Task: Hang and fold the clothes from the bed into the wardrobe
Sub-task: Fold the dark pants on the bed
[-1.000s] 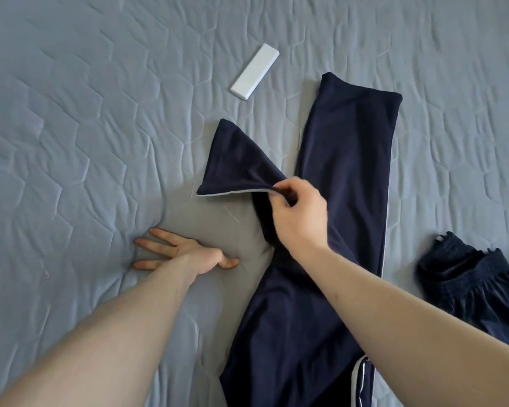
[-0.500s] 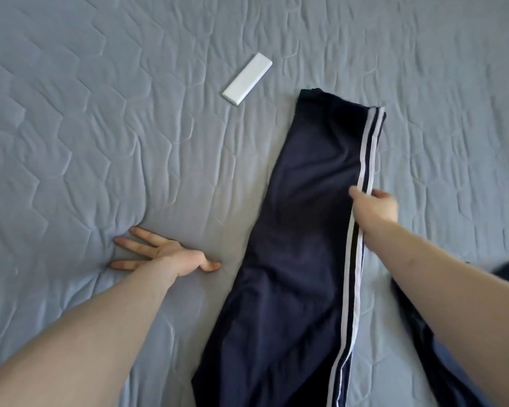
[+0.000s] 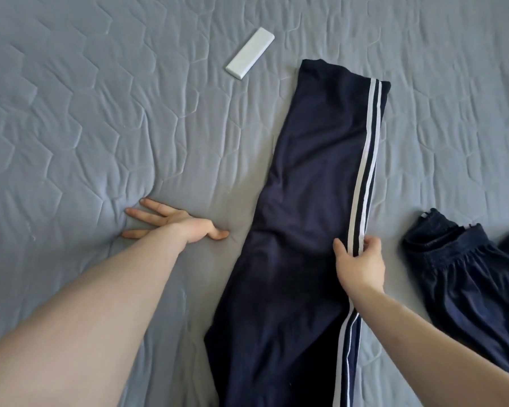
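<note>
Navy track pants (image 3: 306, 201), legs stacked flat, white side stripes (image 3: 365, 160) along right edge

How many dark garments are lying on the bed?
2, possibly more out of frame. The striped trousers lie in the middle, pinched by the right hand. The crumpled garment lies at the right edge, partly cut off.

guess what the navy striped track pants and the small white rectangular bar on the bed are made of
Navy striped track pants: likely a smooth synthetic knit, matte with a faint sheen, draping in soft folds. Small white rectangular bar: looks like hard plastic, given its crisp rounded edges and even satin surface, though this can't be confirmed.
</note>
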Tool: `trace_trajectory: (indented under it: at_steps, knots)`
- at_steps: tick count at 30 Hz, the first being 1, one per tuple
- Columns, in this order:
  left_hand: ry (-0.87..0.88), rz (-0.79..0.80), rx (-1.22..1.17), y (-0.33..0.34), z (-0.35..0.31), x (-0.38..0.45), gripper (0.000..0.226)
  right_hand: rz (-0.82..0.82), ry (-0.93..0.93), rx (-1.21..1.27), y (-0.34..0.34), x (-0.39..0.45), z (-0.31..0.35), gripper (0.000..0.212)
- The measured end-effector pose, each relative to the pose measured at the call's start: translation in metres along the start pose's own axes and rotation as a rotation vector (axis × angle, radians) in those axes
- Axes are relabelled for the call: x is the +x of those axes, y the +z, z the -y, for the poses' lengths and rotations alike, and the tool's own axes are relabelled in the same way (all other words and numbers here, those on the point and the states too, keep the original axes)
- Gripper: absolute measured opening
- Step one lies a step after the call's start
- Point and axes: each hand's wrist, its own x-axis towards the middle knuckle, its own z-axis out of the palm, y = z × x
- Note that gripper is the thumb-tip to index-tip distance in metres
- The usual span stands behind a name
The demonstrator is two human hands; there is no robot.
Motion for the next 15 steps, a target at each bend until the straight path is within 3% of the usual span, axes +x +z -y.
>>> trace_trajectory:
  at_steps: [7,11,15]
  knots:
    - [0.133,-0.14,0.051,0.014,0.027,-0.008,0.189,0.067,-0.025,-0.095,-0.006,-0.074,-0.083,0.056]
    - [0.344,-0.236,0.133,0.034,0.07,-0.009,0.161,0.164,-0.089,-0.166,-0.021,-0.11,-0.126,0.044]
    - [0.594,-0.318,0.195,0.048,0.13,-0.008,0.13,0.283,-0.032,-0.18,-0.037,-0.135,-0.153,0.032]
